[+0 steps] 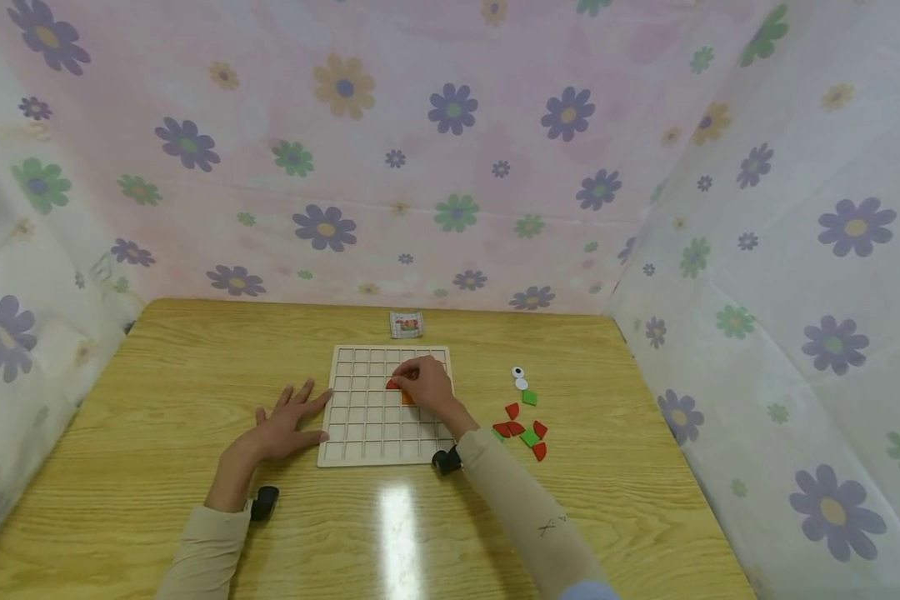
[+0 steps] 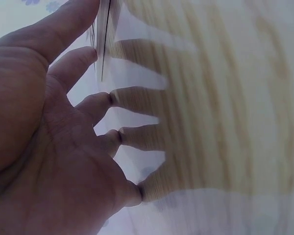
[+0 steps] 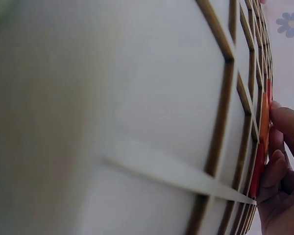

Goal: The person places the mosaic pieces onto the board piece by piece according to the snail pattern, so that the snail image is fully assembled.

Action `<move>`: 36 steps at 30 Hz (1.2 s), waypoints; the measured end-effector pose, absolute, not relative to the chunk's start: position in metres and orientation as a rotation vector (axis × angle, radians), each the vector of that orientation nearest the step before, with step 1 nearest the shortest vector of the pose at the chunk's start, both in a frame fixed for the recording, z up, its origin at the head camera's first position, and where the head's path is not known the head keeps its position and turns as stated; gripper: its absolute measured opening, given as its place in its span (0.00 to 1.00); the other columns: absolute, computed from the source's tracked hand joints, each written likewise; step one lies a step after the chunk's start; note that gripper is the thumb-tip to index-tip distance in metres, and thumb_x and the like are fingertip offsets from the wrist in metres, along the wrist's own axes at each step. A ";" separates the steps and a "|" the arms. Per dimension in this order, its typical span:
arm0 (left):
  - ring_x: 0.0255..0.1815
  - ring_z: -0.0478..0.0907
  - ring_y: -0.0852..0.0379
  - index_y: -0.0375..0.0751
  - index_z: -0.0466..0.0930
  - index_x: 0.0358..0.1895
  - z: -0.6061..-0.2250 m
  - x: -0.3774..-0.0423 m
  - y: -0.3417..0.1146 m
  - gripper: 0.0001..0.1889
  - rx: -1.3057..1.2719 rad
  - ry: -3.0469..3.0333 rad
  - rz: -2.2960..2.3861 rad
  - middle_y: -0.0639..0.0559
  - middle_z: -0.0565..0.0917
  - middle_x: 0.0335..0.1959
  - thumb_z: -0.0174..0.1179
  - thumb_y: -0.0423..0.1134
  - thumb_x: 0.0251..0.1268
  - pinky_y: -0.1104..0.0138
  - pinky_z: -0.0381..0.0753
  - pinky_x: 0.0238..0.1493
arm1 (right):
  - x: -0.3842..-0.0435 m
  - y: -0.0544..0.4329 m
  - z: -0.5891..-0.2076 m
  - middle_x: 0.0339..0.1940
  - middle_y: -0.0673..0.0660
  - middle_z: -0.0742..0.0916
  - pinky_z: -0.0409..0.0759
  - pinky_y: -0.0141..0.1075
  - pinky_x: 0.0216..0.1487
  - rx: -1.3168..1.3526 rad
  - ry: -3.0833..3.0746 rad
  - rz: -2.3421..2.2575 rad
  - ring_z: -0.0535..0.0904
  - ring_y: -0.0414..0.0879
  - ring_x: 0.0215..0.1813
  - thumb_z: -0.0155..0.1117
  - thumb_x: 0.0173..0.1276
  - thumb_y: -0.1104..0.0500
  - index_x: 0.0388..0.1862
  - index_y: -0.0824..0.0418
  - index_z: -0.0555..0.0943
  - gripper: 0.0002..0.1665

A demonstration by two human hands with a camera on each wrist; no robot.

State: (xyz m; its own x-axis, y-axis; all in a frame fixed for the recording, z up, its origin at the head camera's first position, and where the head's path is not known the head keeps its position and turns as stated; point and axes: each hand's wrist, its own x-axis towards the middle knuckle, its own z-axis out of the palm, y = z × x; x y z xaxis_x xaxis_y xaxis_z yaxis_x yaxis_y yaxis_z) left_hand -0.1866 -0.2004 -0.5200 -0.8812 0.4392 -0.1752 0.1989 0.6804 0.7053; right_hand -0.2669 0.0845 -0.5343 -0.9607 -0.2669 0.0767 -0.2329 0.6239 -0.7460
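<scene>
A square wooden grid board (image 1: 347, 455) lies on the table. Over its middle, my right hand (image 1: 427, 385) pinches a small red quarter-circle piece (image 1: 392, 385) at a cell. Just below those fingers an orange piece (image 1: 407, 399) sits in the grid, partly covered by the hand. The right wrist view shows the thumb by a thin red edge, the orange piece (image 3: 265, 122), and another red piece (image 3: 257, 171) beside the curled fingers. With fingers spread, my left hand (image 1: 285, 427) rests its fingertips on the table, thumb and index finger at the board's left edge.
Right of the board lie several loose red quarter-circle pieces (image 1: 512, 411), green pieces (image 1: 529, 398) and two white discs (image 1: 518, 372), one with a black dot. A small picture card (image 1: 407, 325) lies behind the board. Flowered curtains (image 1: 450, 167) enclose the wooden table (image 1: 585, 517).
</scene>
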 end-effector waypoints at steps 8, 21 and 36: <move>0.79 0.30 0.20 0.39 0.59 0.80 -0.519 -0.187 -0.200 0.40 0.510 2.564 1.016 0.28 0.42 0.82 0.64 0.48 0.71 0.17 0.27 0.59 | -0.267 0.085 -0.529 0.38 0.55 0.91 0.80 0.32 0.36 -0.425 2.740 -1.257 0.81 0.40 0.34 0.68 0.72 0.62 0.41 0.59 0.91 0.06; 0.78 0.31 0.20 0.38 0.58 0.80 -0.521 -0.187 -0.200 0.39 0.509 2.564 1.021 0.26 0.42 0.81 0.64 0.47 0.71 0.17 0.27 0.60 | -0.256 0.123 -0.502 0.49 0.67 0.89 0.82 0.37 0.44 -0.562 2.537 -1.653 0.84 0.62 0.44 0.63 0.75 0.63 0.51 0.72 0.86 0.14; 0.78 0.31 0.20 0.37 0.58 0.80 -0.518 -0.185 -0.198 0.39 0.501 2.557 1.022 0.27 0.42 0.81 0.64 0.46 0.72 0.18 0.27 0.61 | -0.216 0.239 -0.507 0.41 0.63 0.88 0.83 0.43 0.42 0.092 2.838 -1.359 0.84 0.54 0.42 0.69 0.68 0.65 0.47 0.70 0.87 0.11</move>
State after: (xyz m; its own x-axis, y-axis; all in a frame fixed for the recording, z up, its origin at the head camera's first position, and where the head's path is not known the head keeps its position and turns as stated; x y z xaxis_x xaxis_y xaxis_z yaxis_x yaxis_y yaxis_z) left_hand -0.1852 -0.1975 -0.5179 -0.8796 0.4403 -0.1803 0.1946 0.6787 0.7082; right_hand -0.2164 0.2392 -0.5067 -0.9983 0.0558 -0.0195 0.0501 0.6256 -0.7785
